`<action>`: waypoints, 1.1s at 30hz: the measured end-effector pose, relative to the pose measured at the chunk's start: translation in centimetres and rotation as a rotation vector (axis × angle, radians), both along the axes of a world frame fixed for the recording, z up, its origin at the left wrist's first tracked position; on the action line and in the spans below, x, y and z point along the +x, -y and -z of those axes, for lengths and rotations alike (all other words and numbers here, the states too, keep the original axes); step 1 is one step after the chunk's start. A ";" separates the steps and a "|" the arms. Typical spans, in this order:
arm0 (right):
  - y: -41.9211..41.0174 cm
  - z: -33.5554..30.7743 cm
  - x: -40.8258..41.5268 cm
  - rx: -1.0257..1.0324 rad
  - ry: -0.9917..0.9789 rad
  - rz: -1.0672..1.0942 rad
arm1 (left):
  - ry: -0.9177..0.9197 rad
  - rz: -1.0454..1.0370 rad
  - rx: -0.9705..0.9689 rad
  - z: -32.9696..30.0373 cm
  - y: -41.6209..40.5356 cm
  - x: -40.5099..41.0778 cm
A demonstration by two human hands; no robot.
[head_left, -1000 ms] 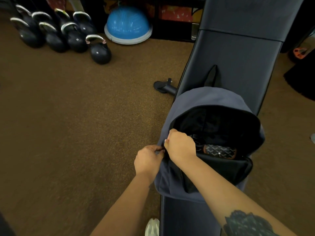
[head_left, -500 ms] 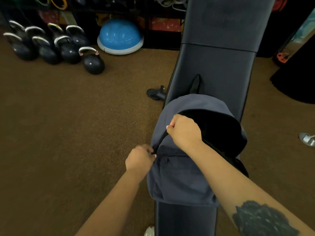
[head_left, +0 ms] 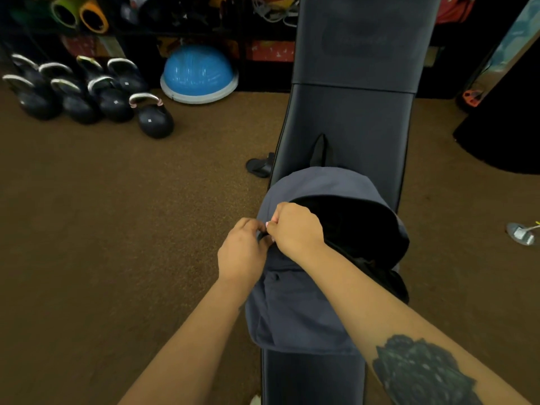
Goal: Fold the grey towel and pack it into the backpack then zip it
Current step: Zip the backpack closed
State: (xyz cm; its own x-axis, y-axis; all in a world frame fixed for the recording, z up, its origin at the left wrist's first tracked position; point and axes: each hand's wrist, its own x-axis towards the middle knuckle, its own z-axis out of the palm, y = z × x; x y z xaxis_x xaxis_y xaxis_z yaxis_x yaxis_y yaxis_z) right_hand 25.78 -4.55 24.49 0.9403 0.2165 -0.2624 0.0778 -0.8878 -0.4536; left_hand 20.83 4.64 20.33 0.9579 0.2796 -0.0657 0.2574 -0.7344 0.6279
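A grey-blue backpack (head_left: 295, 314) lies on a black padded bench (head_left: 347, 121), its top flap raised and the main opening a dark gap at the right. My left hand (head_left: 242, 252) pinches the fabric at the backpack's left edge by the zip. My right hand (head_left: 295, 229) is closed on the zip area right beside it, the two hands touching. The zip pull itself is hidden by my fingers. The grey towel is not visible; the inside of the bag is too dark to read.
Brown carpet surrounds the bench. Several black kettlebells (head_left: 152, 118) and a blue half-dome balance trainer (head_left: 198, 74) stand at the back left. A bench foot (head_left: 258, 166) sticks out left of the bench. A dark mat (head_left: 502, 135) lies at right.
The backpack's front has been pulled up, hiding the contents seen a second ago. My right hand has moved back down the left edge to meet my left hand.
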 end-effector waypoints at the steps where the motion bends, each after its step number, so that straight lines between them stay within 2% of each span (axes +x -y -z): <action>1: 0.1 0.0 0.0 0.003 0.001 -0.003 | -0.012 0.010 0.010 -0.1 0.0 0.1; 10: 2.3 -1.8 1.3 0.048 0.058 0.086 | -0.092 -0.021 -0.001 -0.4 -0.7 0.1; 16: 4.6 -2.2 2.1 0.132 -0.001 0.180 | -0.101 -0.011 0.026 -0.8 -0.8 0.2; 25: 8.6 -1.9 3.5 0.285 -0.071 0.362 | -0.213 0.047 0.059 -1.7 -1.0 1.4; 27: 8.8 -1.9 3.6 0.361 -0.092 0.376 | -0.168 0.059 0.033 -2.3 -0.4 1.9; 29: 8.8 -1.9 3.7 0.426 -0.107 0.397 | -0.042 0.093 0.010 -3.0 0.7 2.7; 31: 8.7 -1.9 3.8 0.455 -0.116 0.414 | 0.078 0.141 0.017 -3.7 2.0 3.7; 33: 8.7 -1.9 3.8 0.465 -0.120 0.423 | 0.120 0.176 0.032 -4.0 3.3 4.5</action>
